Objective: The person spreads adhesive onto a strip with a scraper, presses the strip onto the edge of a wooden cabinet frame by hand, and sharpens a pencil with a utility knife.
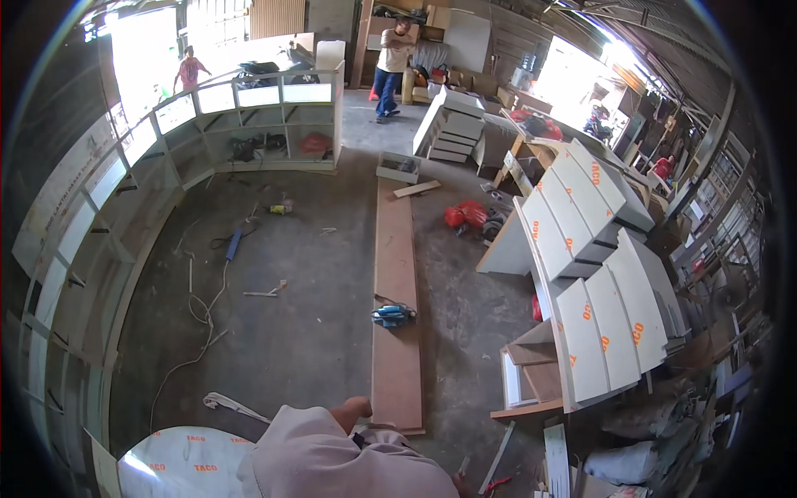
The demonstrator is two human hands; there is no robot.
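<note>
My left hand (pixel 354 407) reaches out past my beige clothing, its fingers curled in at the near left edge of a long reddish-brown board (pixel 397 373). Whatever may be inside those fingers is hidden. The board lies flat on the floor and runs away from me. A blue power tool (pixel 393 315) rests across it, about midway along. Of my right side, only a sliver of skin shows at the lower edge, next to my clothing; its fingers cannot be made out. A red-handled tool (pixel 498 484) lies on the floor close by.
White drawer-like boxes (pixel 585 332) are stacked on the right. A curved shelf frame (pixel 108 207) lines the left. A cable (pixel 187 361) runs over the floor to a blue bar-shaped thing (pixel 234 244). A rounded white panel (pixel 187 465) lies near left. A person (pixel 390 70) stands at the back.
</note>
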